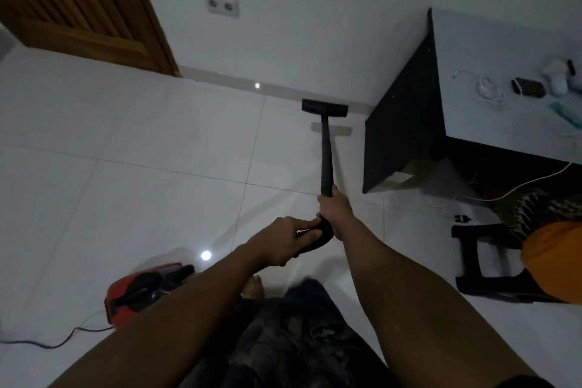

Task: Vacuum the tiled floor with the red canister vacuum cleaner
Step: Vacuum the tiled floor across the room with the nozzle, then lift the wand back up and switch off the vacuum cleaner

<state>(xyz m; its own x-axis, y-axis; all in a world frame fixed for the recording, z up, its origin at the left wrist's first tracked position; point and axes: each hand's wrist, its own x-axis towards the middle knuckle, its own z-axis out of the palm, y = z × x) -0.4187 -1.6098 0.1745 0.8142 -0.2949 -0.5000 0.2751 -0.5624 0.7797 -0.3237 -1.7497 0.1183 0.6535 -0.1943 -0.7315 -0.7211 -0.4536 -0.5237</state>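
Gripping wand point(325, 154) with my right hand point(333, 209) | left hand point(280, 242) curled round handle point(322, 235) | head point(324, 105) near wall point(315, 25) | canister point(126, 290) at my left

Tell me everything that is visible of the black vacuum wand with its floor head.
The black vacuum wand is a straight matte tube, its material unclear. It slopes from the hands down to a wide flat floor head, on or just above the white tiled floor, near the baseboard and left of a dark cabinet. The right hand grips its upper end; the left hand holds the curved black handle behind it.
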